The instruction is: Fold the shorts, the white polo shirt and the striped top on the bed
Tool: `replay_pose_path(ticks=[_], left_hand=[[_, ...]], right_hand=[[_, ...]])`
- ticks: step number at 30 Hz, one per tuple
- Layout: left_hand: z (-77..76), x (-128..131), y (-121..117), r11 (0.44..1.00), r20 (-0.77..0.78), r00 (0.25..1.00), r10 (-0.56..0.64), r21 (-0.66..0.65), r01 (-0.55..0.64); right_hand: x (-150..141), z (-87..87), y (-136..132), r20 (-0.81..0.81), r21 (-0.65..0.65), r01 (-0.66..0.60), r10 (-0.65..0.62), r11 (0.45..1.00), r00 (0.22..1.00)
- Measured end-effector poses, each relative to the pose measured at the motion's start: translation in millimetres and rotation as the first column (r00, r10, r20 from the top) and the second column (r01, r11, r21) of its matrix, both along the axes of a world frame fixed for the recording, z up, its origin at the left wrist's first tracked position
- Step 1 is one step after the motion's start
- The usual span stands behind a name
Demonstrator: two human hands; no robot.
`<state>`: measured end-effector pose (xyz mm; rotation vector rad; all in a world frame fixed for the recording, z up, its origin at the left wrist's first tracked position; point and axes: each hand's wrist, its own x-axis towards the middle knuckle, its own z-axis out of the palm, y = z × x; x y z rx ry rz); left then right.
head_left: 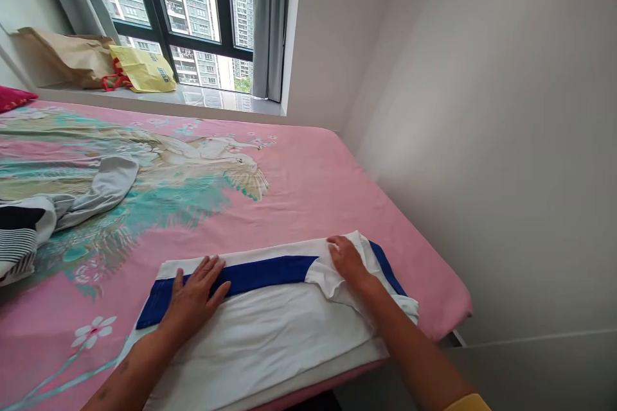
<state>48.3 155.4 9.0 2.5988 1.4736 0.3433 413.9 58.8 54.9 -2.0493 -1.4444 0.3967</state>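
Observation:
A white shirt with a broad blue band (270,273) lies folded in a long shape at the near edge of the bed. My left hand (197,292) rests flat on its left part, fingers stretched out across the blue band and the white strip above it. Near the upper right corner of the shirt, my right hand (346,258) has its fingers bent and closed on the white cloth. Around that hand the fabric is bunched, and a second blue strip shows to the right. The right forearm hides some of the shirt's right end.
A pink bedsheet (299,173) with a bird pattern covers the bed. Grey and striped clothing (96,192) lies at the left. On the windowsill stand a brown paper bag (72,58) and a yellow bag (144,69). A wall (482,141) runs along the right.

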Motion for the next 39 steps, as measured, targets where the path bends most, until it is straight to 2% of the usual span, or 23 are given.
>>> replay_pose_path(ticks=[3,5,7,9,12,14,16,19,21,23,24,26,27,29,33,34,37,38,39], left_hand=[[7.2,40.8,-18.0,0.983,0.16,0.971,-0.18,0.001,0.182],[14.8,76.8,-33.9,0.955,0.247,0.925,-0.29,0.011,0.296],[23.2,117.5,-54.5,0.908,0.299,0.864,-0.405,0.021,0.418],[30.2,159.3,-79.3,0.835,0.304,0.795,-0.524,0.002,0.55],[33.5,215.5,-116.9,0.711,0.257,0.697,-0.669,-0.05,0.701],[30.6,244.0,-135.6,0.699,0.235,0.687,-0.687,-0.044,0.714],[26.1,263.1,-145.6,0.754,0.246,0.739,-0.627,-0.049,0.655],[22.2,274.2,-145.7,0.83,0.334,0.813,-0.477,-0.132,0.542],[22.7,272.5,-141.1,0.835,0.445,0.795,-0.412,-0.166,0.525],[24.2,267.0,-137.0,0.821,0.553,0.736,-0.39,-0.155,0.55],[24.8,263.9,-135.9,0.81,0.589,0.705,-0.395,-0.139,0.57],[24.8,258.7,-135.2,0.786,0.614,0.66,-0.433,-0.102,0.61],[24.1,256.8,-135.4,0.773,0.608,0.647,-0.46,-0.084,0.628],[21.9,254.8,-136.1,0.748,0.581,0.631,-0.515,-0.055,0.661],[16.1,253.1,-136.8,0.727,0.538,0.611,-0.581,0.006,0.686],[14.6,252.4,-136.9,0.729,0.531,0.609,-0.589,0.024,0.684],[10.4,250.6,-137.4,0.728,0.504,0.605,-0.617,0.073,0.682],[9.2,250.4,-137.6,0.725,0.494,0.601,-0.628,0.09,0.683],[8.1,250.5,-137.8,0.722,0.485,0.598,-0.638,0.107,0.684]], right_hand=[[57.2,-8.2,-18.7,-0.054,-0.052,0.248,-0.25,0.967,0.967],[82.0,-14.6,-28.2,-0.131,-0.141,0.311,-0.33,0.94,0.935],[93.9,-21.0,-33.3,-0.23,-0.236,0.303,-0.356,0.923,0.906],[96.4,-25.9,-34.0,-0.327,-0.288,0.267,-0.356,0.92,0.875],[93.6,-27.5,-30.7,-0.453,-0.263,0.198,-0.302,0.944,0.839],[92.7,-24.3,-28.9,-0.521,-0.207,0.132,-0.224,0.969,0.824],[94.0,-18.8,-29.4,-0.567,-0.142,0.056,-0.128,0.988,0.814],[99.4,-11.7,-35.3,-0.595,-0.058,-0.047,0.003,0.997,0.804],[103.4,-10.4,-41.6,-0.54,-0.004,-0.142,0.118,0.99,0.833],[106.3,-12.1,-47.5,-0.326,0.033,-0.319,0.312,0.947,0.892],[107.0,-13.5,-49.5,-0.17,0.023,-0.416,0.413,0.909,0.895],[106.4,-15.7,-51.0,0.119,-0.047,-0.555,0.556,0.831,0.822],[105.1,-16.1,-50.3,0.203,-0.076,-0.586,0.588,0.806,0.783],[100.7,-15.5,-46.2,0.29,-0.106,-0.632,0.632,0.767,0.718],[92.1,-13.7,-33.8,0.345,-0.103,-0.721,0.705,0.685,0.62],[91.7,-14.5,-31.7,0.352,-0.089,-0.716,0.694,0.693,0.628],[94.7,-21.1,-31.3,0.354,-0.022,-0.618,0.584,0.786,0.73],[96.1,-24.6,-32.8,0.35,-0.011,-0.6,0.565,0.8,0.747],[97.1,-28.4,-34.6,0.347,-0.016,-0.614,0.58,0.789,0.737]])
